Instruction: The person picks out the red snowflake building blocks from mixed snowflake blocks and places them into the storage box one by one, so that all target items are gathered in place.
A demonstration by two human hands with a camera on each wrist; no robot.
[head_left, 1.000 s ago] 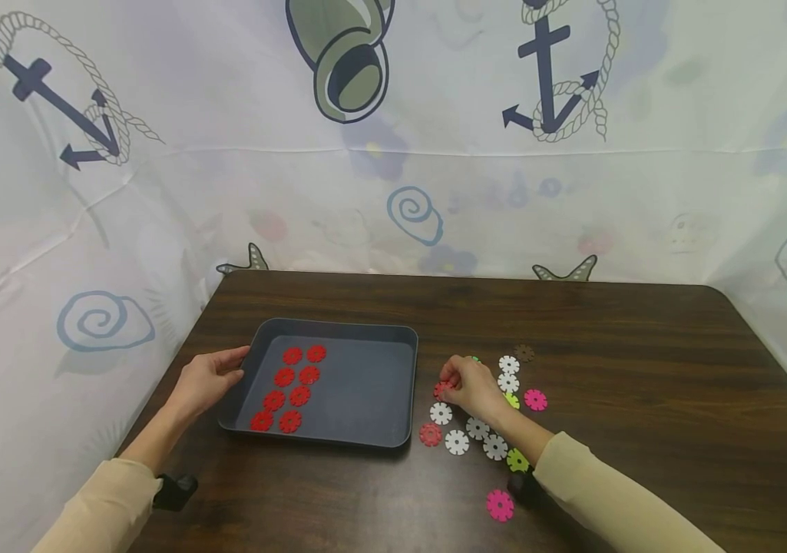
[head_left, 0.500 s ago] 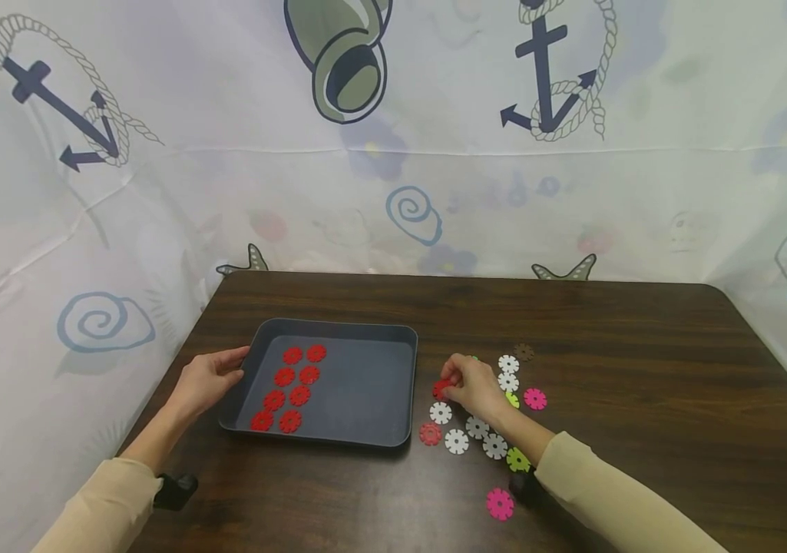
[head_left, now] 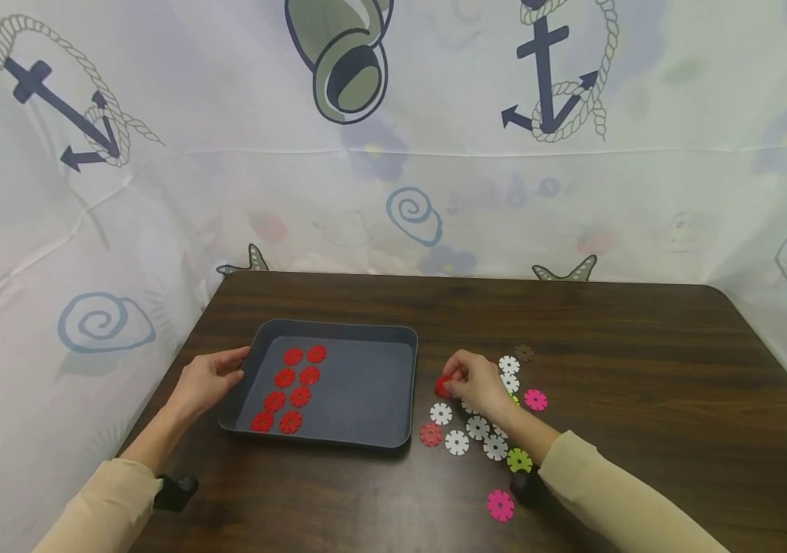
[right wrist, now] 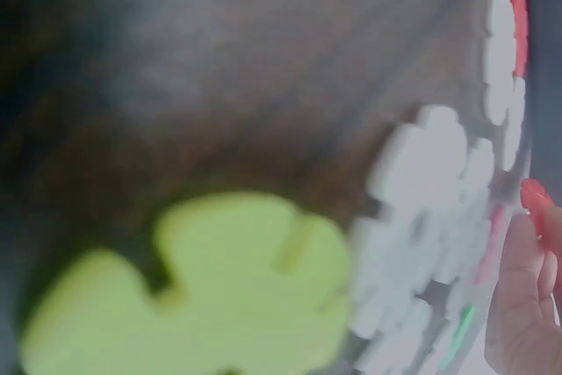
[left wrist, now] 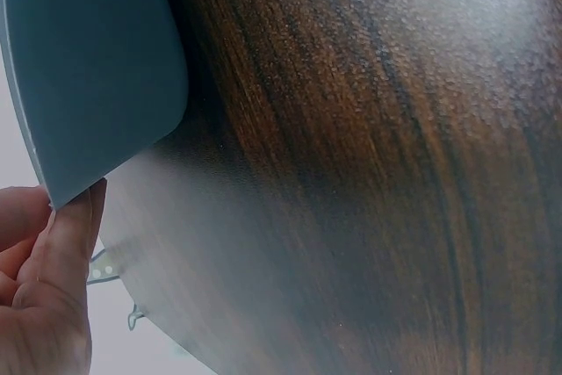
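My left hand (head_left: 201,386) holds the left rim of a dark grey tray (head_left: 365,384). In the left wrist view, the tray's edge (left wrist: 35,164) lies between the thumb and fingers. Several red notched discs (head_left: 299,395) lie in two columns in the tray's left half. Right of the tray, my right hand (head_left: 479,384) pinches a red notched disc (head_left: 442,386) between thumb and fingertips. In the right wrist view, this red disc (right wrist: 534,197) shows at the fingertips, partly covered by them. White discs (head_left: 441,414) lie close below the hand.
Loose on the brown table (head_left: 642,369) are another red disc (head_left: 431,435), yellow-green discs (head_left: 519,461), pink discs (head_left: 500,505) and a brown disc (head_left: 524,353). White printed fabric (head_left: 476,207) hangs behind and beside the table.
My right hand has risen slightly with the red disc, and a white disc now shows under it. The left hand and tray stay where they were.
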